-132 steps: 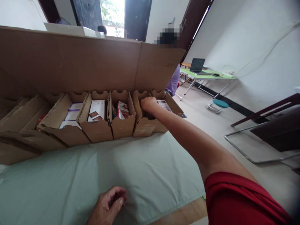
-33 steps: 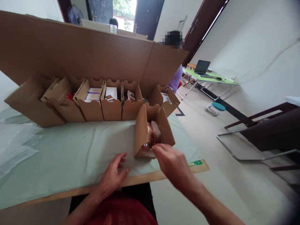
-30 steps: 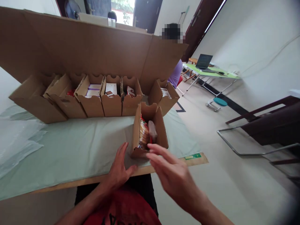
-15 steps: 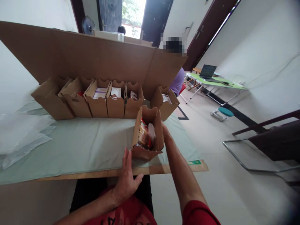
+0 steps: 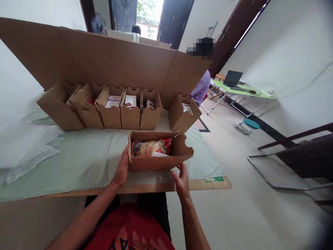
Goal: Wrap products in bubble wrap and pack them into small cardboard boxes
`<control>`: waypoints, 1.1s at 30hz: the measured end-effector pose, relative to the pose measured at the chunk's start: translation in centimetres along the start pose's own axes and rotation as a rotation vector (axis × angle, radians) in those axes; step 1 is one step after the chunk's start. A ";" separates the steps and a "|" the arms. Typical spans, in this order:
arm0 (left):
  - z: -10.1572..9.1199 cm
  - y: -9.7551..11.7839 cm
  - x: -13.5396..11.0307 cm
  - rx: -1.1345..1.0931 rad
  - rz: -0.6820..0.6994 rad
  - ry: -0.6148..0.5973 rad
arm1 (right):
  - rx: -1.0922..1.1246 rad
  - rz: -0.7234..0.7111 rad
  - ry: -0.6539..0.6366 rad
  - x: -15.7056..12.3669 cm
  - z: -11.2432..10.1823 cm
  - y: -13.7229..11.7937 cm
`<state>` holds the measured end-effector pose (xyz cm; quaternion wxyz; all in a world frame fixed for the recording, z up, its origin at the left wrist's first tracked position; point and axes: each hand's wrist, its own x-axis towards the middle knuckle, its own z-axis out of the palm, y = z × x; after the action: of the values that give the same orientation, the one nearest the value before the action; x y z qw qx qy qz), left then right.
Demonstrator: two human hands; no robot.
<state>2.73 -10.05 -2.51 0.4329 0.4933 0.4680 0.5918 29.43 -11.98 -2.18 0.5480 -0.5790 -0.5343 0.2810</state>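
Observation:
A narrow open cardboard box [image 5: 156,164] is near the table's front edge, with its long side toward me. Inside it lie a clear packet of round, biscuit-like food [image 5: 148,148] and some red wrapping [image 5: 166,144]. My left hand [image 5: 121,172] holds the box's left end, its fingers partly hidden along the cardboard. At the lower right front corner is my right hand [image 5: 182,181], thumb and fingers apart; its fingertips are at the box, but whether they press on it I cannot tell.
Behind stands a row of similar boxes [image 5: 111,118], several with packets inside, against a tall cardboard panel [image 5: 117,66]. One box [image 5: 183,116] is apart at the right. Plastic bags [image 5: 26,149] lie at the left. A person in purple [image 5: 201,86] sits beyond the panel.
The box has turned from end-on to lengthwise across my front. My left hand has moved left to its end, and my right hand has come from its far right side to the front corner.

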 end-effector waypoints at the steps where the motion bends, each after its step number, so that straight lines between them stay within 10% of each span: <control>1: 0.0 -0.3 -0.3 -0.017 0.003 0.019 | -0.006 -0.006 -0.045 -0.3 0.2 -0.1; 7: 0.6 0.0 -0.5 -0.275 -0.110 0.084 | -0.025 0.024 0.010 1.0 3.0 -4.2; 16: -3.5 9.2 3.3 -0.387 0.165 0.168 | 0.079 -0.130 -0.042 3.2 6.9 -12.2; 33: -4.7 13.6 2.8 -0.359 0.206 0.131 | 0.214 -0.250 0.071 2.8 7.5 -16.8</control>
<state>-2.96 -10.44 11.00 0.4197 0.4138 0.3293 0.7376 18.11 -9.77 12.43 0.6557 -0.4562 -0.5494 0.2451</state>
